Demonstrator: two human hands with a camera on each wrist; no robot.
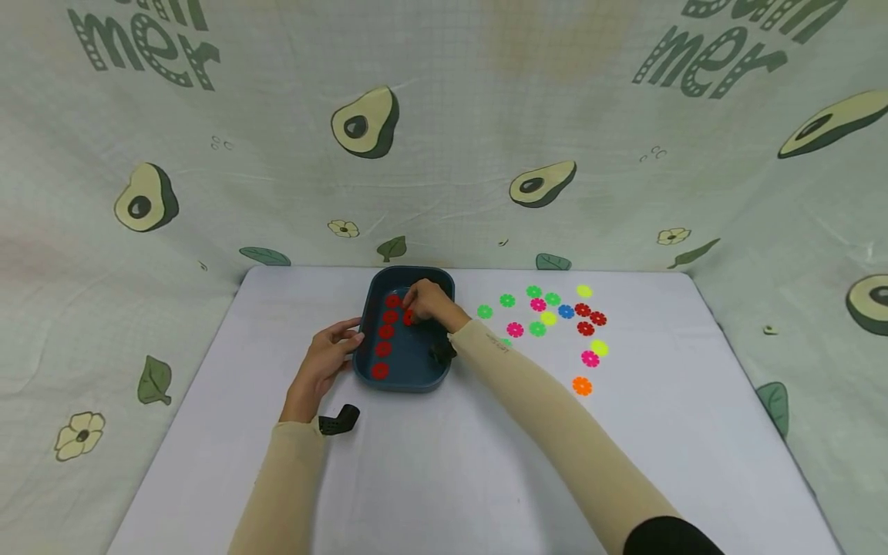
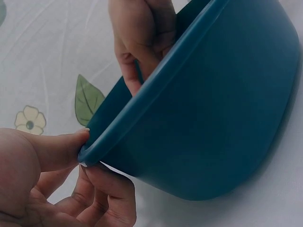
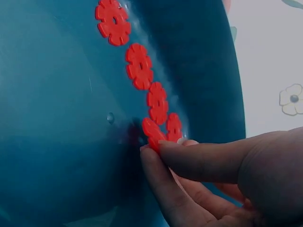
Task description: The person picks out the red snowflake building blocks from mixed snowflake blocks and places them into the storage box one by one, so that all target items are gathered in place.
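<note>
Delicately, I pinch one red notched disc (image 3: 152, 133) at its edge between thumb and fingertips, my right hand (image 1: 430, 303) inside the teal tray (image 1: 416, 362), beside a row of five red discs (image 1: 385, 331) along its left side. My right grip is closed to little more than the disc's thickness; my left hand (image 1: 323, 361) clasps the tray's rim. With so slight a hold, I judge, the disc could slip and land askew, or my knuckles could knock the row crooked; a tug from my left grip might jog everything. Only the head view takes in the loose coloured discs (image 1: 582, 386) on the white bench (image 1: 486, 478); the right wrist view makes plain the held disc's tilt, while the left wrist view, its discs hidden by the tray's wall, shows my thumb over the rim, fingers beneath.
</note>
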